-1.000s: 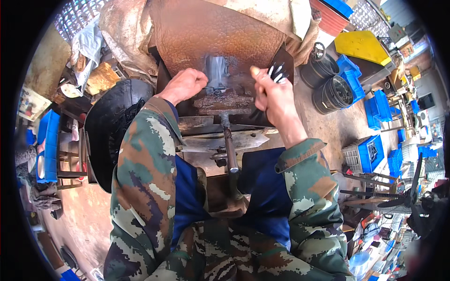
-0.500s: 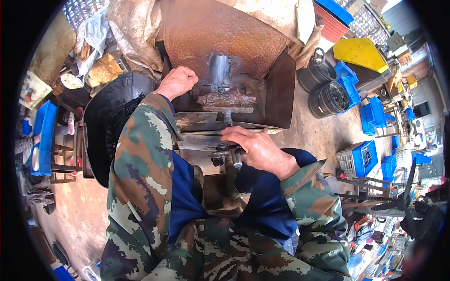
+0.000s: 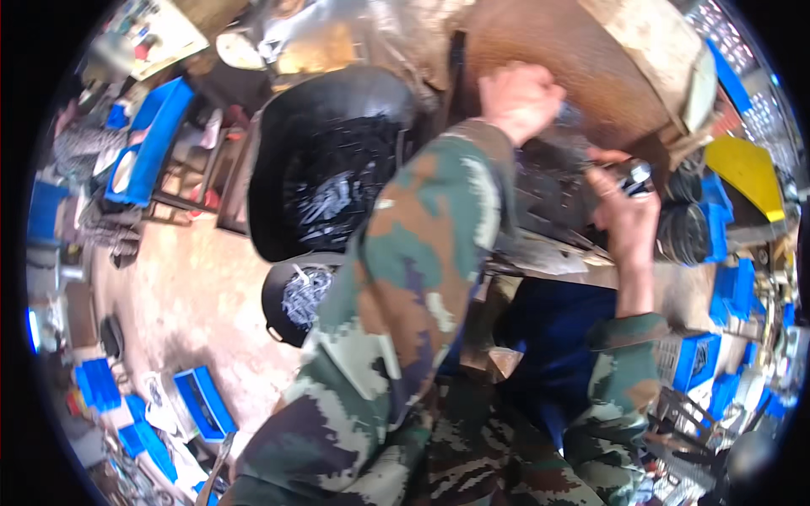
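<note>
My left hand [image 3: 521,99] is closed, its fingers curled in at the far side of a dark, open-fronted metal box. Whatever it may hold is hidden. My right hand [image 3: 629,215] is raised at the right of the box, its fingers wrapped round a dark piece with a shiny round metal end [image 3: 636,175]; its exact kind is blurred. Behind both hands rises a brown, stained sheet [image 3: 540,38]. The inside of the metal box [image 3: 544,190] is dark and smeared by motion.
Left of my arm stands a big black tub [image 3: 333,160] with glossy dark contents. Below it is a smaller bucket [image 3: 295,299] of thin grey pieces. Blue crates [image 3: 152,139] are at the left, and black buckets [image 3: 682,232] stand at the right.
The view has swung left, bringing the bucket of grey pieces into sight. My right hand has lifted from near my knees to the box with the shiny-ended piece. My left hand stays closed.
</note>
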Available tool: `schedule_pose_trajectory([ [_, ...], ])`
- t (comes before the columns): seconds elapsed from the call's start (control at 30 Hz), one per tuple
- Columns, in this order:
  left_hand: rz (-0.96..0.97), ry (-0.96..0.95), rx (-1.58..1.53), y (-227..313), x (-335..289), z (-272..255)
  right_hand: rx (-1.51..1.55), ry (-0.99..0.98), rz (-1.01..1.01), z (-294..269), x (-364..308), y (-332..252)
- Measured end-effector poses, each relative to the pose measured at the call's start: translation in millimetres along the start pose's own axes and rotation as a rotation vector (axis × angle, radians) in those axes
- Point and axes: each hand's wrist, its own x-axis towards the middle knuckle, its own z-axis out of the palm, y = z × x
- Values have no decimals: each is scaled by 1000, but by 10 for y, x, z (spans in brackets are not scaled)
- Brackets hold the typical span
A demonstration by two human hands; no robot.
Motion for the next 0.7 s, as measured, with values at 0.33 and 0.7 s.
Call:
schedule_pose_trajectory([
  [0.33, -125, 73, -192, 222, -52, 138, 104, 27, 54, 184, 1196, 54],
  [0.7, -90, 84, -277, 301, -10, 204, 78, 54, -48, 120, 1656, 265],
])
